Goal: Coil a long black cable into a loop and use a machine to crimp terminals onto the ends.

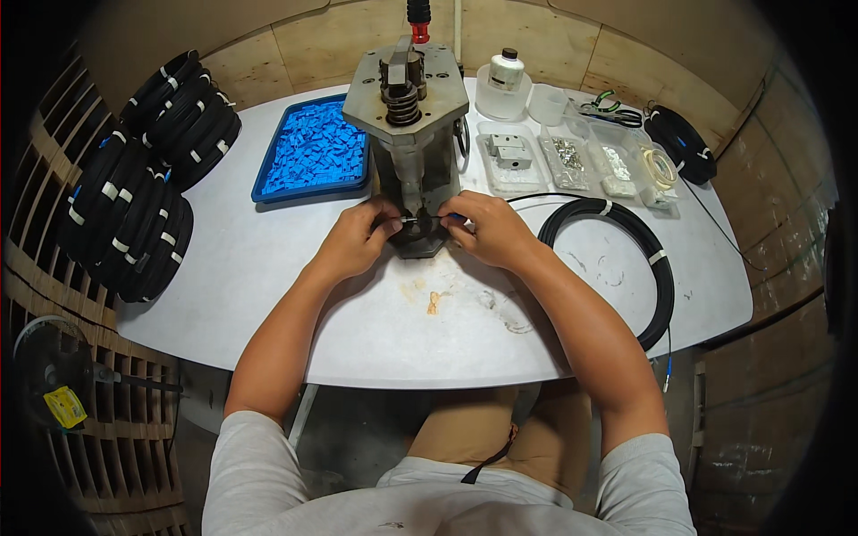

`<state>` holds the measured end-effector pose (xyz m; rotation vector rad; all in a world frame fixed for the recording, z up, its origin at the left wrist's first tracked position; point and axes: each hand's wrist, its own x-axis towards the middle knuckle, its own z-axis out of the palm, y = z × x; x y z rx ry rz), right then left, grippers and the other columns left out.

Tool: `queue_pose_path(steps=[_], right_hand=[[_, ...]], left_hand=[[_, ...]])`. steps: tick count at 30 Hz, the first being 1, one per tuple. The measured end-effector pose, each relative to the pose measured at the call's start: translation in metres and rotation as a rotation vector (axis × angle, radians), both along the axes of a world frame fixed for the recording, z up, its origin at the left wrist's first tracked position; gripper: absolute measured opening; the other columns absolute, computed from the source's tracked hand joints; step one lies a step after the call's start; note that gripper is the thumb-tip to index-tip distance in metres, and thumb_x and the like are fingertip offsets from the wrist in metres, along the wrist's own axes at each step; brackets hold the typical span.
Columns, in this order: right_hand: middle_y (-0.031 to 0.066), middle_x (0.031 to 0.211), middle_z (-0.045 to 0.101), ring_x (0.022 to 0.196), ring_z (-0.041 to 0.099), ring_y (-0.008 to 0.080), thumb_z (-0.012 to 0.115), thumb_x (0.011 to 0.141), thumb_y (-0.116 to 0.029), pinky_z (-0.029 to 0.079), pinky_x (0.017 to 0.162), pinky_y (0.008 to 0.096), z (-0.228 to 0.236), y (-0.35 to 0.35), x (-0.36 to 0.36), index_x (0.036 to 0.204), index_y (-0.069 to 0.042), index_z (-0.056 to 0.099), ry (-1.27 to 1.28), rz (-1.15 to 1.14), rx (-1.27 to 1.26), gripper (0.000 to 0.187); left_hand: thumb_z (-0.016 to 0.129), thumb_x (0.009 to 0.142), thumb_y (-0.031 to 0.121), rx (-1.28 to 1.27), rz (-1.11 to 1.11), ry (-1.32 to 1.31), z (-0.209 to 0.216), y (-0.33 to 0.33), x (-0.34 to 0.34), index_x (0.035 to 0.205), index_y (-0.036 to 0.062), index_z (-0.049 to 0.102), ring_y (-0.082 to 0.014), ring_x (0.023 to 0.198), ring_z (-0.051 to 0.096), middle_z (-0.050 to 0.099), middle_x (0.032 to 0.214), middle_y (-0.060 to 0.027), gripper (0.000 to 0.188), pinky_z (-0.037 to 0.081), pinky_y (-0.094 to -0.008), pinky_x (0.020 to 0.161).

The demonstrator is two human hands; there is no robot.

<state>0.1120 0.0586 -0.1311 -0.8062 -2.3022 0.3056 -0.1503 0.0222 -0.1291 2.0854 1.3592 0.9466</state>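
A grey metal bench press (pixel 368 105) stands at the middle of the table, a thick spring at its head. My right hand (pixel 490 230) pinches a black cable (pixel 536 196) beside the press's lower tool, a bit of blue showing at the fingertips. From there the cable runs back to a black coil (pixel 662 277) lying on the right. On the other side of the tool, my left hand (pixel 356 239) is closed on a small, thin silvery end piece (pixel 407 219). Whether that piece joins the cable inside the tool is hidden.
Left of the press sits a dark blue tray (pixel 266 183) of small blue pieces. Bundled black coils (pixel 125 223) crowd the left edge. Clear plastic boxes (pixel 565 161) of metal parts, a white bottle (pixel 507 71), pliers (pixel 608 105) and another coil (pixel 684 147) stand back right.
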Motion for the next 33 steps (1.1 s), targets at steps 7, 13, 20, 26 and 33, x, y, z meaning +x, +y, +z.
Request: queue_pose_path(steps=[7,13,20,26,33], right_hand=[[0.0109,0.094,0.072,0.084,0.071,0.0324,0.073,0.087,-0.007,0.058,0.074,0.0403,0.0008,-0.0004,0.0001,0.104,-0.007,0.070,-0.008,0.004,-0.006,0.017],[0.0107,0.096,0.072,0.088,0.071,0.0328,0.072,0.089,-0.011,0.057,0.078,0.0420,0.0012,-0.0018,-0.0011,0.102,-0.009,0.070,-0.024,-0.004,-0.044,0.014],[0.0121,0.096,0.073,0.088,0.071,0.0336,0.072,0.088,-0.011,0.058,0.078,0.0417,-0.0001,-0.0016,0.0003,0.103,-0.008,0.072,0.008,-0.003,-0.091,0.016],[0.0152,0.097,0.074,0.084,0.073,0.0342,0.074,0.088,-0.011,0.058,0.077,0.0397,0.0027,-0.0032,0.0022,0.107,-0.005,0.073,0.001,-0.019,-0.042,0.020],[0.0157,0.099,0.074,0.093,0.071,0.0359,0.073,0.091,-0.019,0.056,0.085,0.0430,0.0042,-0.0035,0.0050,0.108,-0.006,0.073,-0.035,-0.055,-0.125,0.022]], left_hand=[[0.067,0.096,0.010,-0.009,0.004,0.031,0.0015,-0.0006,-0.0001,0.108,-0.0028,0.067,-0.0290,0.090,0.069,0.073,0.098,-0.0178,0.018,0.054,-0.0377,0.085],[0.066,0.095,0.010,0.004,0.013,0.007,0.0031,-0.0027,0.0010,0.106,-0.0018,0.067,-0.0344,0.089,0.070,0.073,0.096,-0.0201,0.016,0.054,-0.0403,0.083],[0.067,0.095,0.011,0.009,0.014,0.012,0.0001,-0.0009,0.0008,0.106,-0.0020,0.068,-0.0349,0.091,0.070,0.073,0.097,-0.0204,0.017,0.054,-0.0409,0.084],[0.067,0.096,0.013,0.016,0.018,0.005,-0.0021,-0.0006,-0.0006,0.106,-0.0017,0.068,-0.0349,0.091,0.070,0.073,0.098,-0.0206,0.018,0.054,-0.0409,0.084],[0.068,0.096,0.013,-0.019,0.019,-0.010,-0.0031,0.0006,0.0002,0.106,-0.0014,0.068,-0.0343,0.091,0.070,0.073,0.097,-0.0200,0.017,0.054,-0.0408,0.084]])
